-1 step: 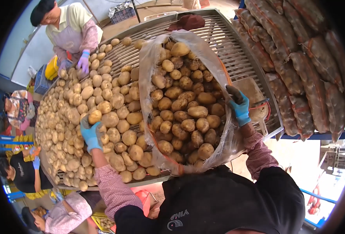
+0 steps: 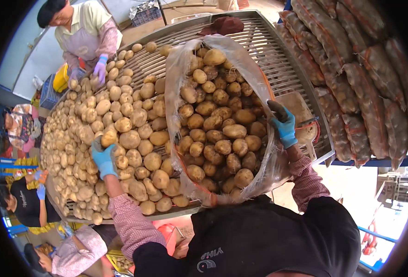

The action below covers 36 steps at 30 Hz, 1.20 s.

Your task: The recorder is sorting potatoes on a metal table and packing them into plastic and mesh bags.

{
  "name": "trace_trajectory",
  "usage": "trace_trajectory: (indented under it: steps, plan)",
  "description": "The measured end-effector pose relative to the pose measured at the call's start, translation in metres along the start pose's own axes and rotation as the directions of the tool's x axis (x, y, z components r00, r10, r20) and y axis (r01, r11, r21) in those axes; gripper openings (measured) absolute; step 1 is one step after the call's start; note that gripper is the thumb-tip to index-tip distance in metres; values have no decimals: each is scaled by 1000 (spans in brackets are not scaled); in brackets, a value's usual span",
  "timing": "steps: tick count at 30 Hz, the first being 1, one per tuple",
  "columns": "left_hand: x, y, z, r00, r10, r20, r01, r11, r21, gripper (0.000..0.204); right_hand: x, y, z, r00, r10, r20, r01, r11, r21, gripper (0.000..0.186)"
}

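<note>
My left hand (image 2: pixel 104 157), in a blue glove, is closed on a potato (image 2: pixel 109 136) at the pile of potatoes (image 2: pixel 139 117) spread over a slatted metal table (image 2: pixel 259 46). My right hand (image 2: pixel 284 124), in a blue glove with dark fingertips, grips the right rim of a large clear plastic bag (image 2: pixel 171 94). The bag lies open on the table and holds many potatoes (image 2: pixel 222 138). A pale scoop-like plastic thing (image 2: pixel 300 134) lies partly under that hand, by the table's right edge.
Filled mesh sacks (image 2: pixel 365 106) are stacked at the right. A co-worker (image 2: pixel 81 32) in purple gloves handles potatoes at the top left, near a blue crate (image 2: pixel 50 97). Other people (image 2: pixel 21 203) work along the left side. A dark red cloth (image 2: pixel 222 25) lies at the table's far edge.
My left hand has shifted slightly left with the potato. My right hand stays on the bag's rim. The co-worker's hands have moved a little.
</note>
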<state>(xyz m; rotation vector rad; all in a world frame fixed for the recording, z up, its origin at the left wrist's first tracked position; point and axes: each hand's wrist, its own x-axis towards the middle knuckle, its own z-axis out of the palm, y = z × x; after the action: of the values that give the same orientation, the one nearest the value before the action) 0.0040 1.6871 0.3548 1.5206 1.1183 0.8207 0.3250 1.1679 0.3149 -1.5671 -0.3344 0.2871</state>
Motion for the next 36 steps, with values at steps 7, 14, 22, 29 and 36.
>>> trace_trajectory:
  steps: [7, 14, 22, 29, 36]
  plan:
    - [26, 2, -52, 903, 342, -260, 116, 390, 914, 63, 34, -59, 6, 985, 59, 163, 58, 774, -630, 49]
    - [6, 6, 97, 856, 489, 168, -517, 805, 289, 28, 149, -105, 95, 771, -384, 508, 636, 498, -589, 45]
    - [25, 40, 304, 821, 397, 411, -532, 794, 294, 51, 245, -77, 169, 719, -41, 694, 689, -90, -719, 63]
    - [71, 11, 343, 789, 474, 392, -615, 608, 502, 40, 276, -97, 138, 866, 52, 497, 419, 468, -778, 65]
    - [157, -39, 350, 900, 127, 417, -87, 990, -114, 17, 319, -113, 144, 957, -60, 283, 223, 777, -588, 58]
